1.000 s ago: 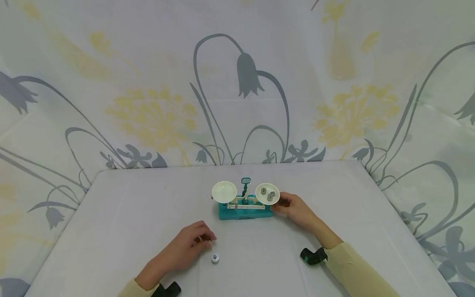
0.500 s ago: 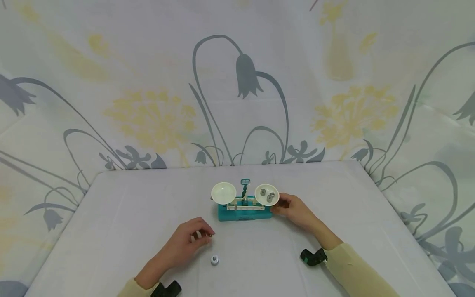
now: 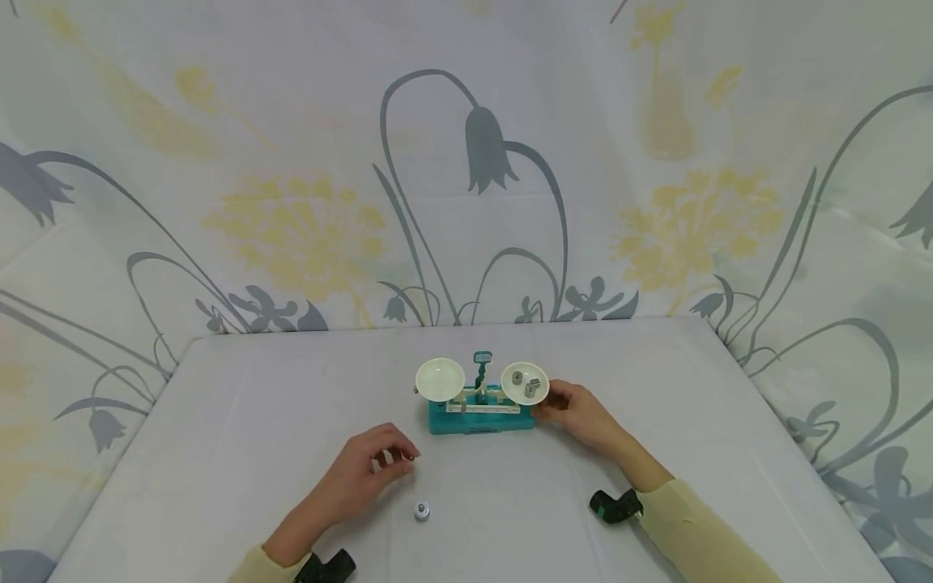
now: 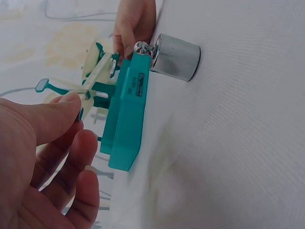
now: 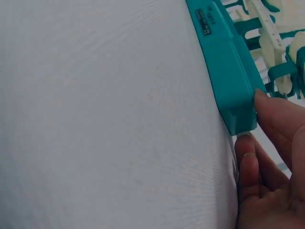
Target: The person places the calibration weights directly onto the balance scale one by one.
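A teal balance scale (image 3: 481, 419) with two white pans stands on the table. My right hand (image 3: 583, 411) grips the right end of its base (image 5: 233, 71), thumb at the upper edge and fingers against the end face. The left pan (image 3: 440, 379) holds nothing; the right pan (image 3: 514, 394) carries a few small grey metal pieces (image 3: 532, 387) that look like nuts. In front of the scale, my left hand (image 3: 368, 470) pinches a tiny dark piece (image 4: 80, 114) between thumb and forefinger; it is mostly hidden, so I cannot tell its kind. A silver knobbed weight (image 4: 177, 58) stands near that hand.
The table (image 3: 277, 405) has a white cover. Behind it hangs a flower-patterned cloth (image 3: 328, 162). Black wrist cameras (image 3: 615, 505) sit at both cuffs.
My left hand has moved slightly forward, away from the silver weight, still pinching the tiny piece. My right hand stays at the scale's base, and the pans look the same.
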{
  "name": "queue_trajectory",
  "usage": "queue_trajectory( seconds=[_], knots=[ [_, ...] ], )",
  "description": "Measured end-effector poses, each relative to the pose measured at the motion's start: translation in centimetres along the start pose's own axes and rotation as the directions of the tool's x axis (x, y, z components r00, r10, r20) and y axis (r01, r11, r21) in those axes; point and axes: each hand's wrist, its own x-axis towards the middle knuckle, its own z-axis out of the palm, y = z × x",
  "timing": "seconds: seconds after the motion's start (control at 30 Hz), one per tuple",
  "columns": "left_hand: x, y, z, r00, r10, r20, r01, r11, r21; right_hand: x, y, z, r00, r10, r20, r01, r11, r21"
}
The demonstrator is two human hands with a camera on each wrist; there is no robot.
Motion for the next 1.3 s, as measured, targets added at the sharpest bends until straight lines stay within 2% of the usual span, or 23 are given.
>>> queue_trajectory(
  seconds=[0.3,0.63,0.87,1.3],
  knots=[
    [0.1,0.1,-0.3,0.999,0.015,-0.031,-0.015,1.000,0.013,0.0,0.0,0.1,1.000,-0.008,-0.001,0.008,0.999,-0.041],
    [0.6,0.3,-0.5,0.999,0.023,-0.042,-0.023,1.000,0.000,0.0,0.2,0.0,1.000,-0.009,0.011,0.009,1.000,0.003],
    [0.8,0.4,-0.6,0.999,0.019,-0.048,-0.019,1.000,-0.015,-0.1,0.1,0.0,1.000,-0.013,0.004,0.013,1.000,-0.011],
    [1.0,0.8,-1.0,0.997,0.027,-0.066,-0.025,0.999,0.025,-0.1,-0.1,0.1,1.000,0.023,-0.011,-0.023,0.999,-0.036]
  ],
)
